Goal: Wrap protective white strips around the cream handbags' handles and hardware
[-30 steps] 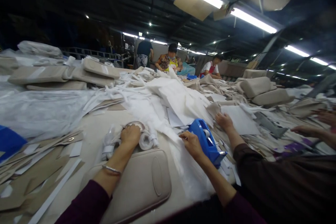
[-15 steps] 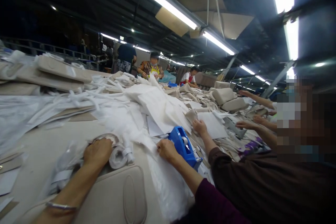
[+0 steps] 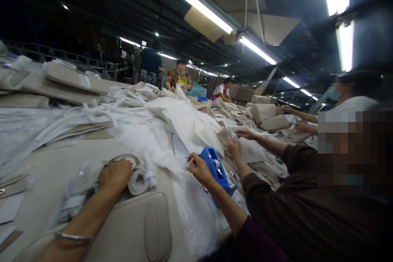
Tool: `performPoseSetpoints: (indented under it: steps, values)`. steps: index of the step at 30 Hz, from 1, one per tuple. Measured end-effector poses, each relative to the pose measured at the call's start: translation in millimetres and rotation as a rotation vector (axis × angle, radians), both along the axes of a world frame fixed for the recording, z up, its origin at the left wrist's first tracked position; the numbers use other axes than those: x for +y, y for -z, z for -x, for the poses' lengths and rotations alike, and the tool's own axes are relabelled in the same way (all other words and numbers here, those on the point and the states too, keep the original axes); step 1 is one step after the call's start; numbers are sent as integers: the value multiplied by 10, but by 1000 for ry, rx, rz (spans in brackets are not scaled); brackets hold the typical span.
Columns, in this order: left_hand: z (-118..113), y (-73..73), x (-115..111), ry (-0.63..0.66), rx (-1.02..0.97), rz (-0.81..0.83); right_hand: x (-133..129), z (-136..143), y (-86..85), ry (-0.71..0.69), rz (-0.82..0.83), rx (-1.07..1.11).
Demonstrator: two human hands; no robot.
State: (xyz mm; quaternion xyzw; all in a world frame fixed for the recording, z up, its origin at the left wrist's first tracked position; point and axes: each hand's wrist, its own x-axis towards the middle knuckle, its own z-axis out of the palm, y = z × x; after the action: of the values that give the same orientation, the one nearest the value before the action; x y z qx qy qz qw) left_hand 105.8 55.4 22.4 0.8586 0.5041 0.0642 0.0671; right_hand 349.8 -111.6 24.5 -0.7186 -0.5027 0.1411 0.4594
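Note:
My left hand (image 3: 115, 175) is closed over something at the top edge of a beige bag (image 3: 125, 227); what its fingers hold is hidden. Past them shows a shiny ring-shaped band, and a rolled white strip (image 3: 138, 182) sits beside the hand. A clear plastic wrap (image 3: 82, 184) bulges to the left of my wrist. My right hand (image 3: 199, 168) has its fingers apart and slightly curled, with nothing visible in them. It is above crumpled white sheeting (image 3: 192, 204), just left of a blue tape dispenser (image 3: 215, 168).
Heaped white wrapping sheets (image 3: 184, 118) and beige bag pieces (image 3: 76, 80) cover the table. On my right, a co-worker in a brown sleeve (image 3: 294, 196) has both hands on a beige and white piece. Other people work at the far side.
My right hand has lifted slightly and its fingers have parted. The brown-sleeved co-worker's other hand has moved left to the beige and white piece. My left hand stays in place.

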Motion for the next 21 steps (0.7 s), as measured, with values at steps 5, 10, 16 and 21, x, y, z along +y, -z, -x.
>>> performPoseSetpoints:
  steps: [5, 10, 16, 21]
  values:
    - [-8, -27, -3, -15, 19, 23, -96, 129, -57, -242, -31, 620]
    - [-9, -34, 11, -21, 15, 52, -207, 235, -138, -399, 14, 872]
    - [-5, -32, -6, -4, 31, 22, -119, 339, -125, -348, -125, 666]
    - [-8, -8, 1, 12, 35, -6, -51, 425, -149, -462, -119, 592]
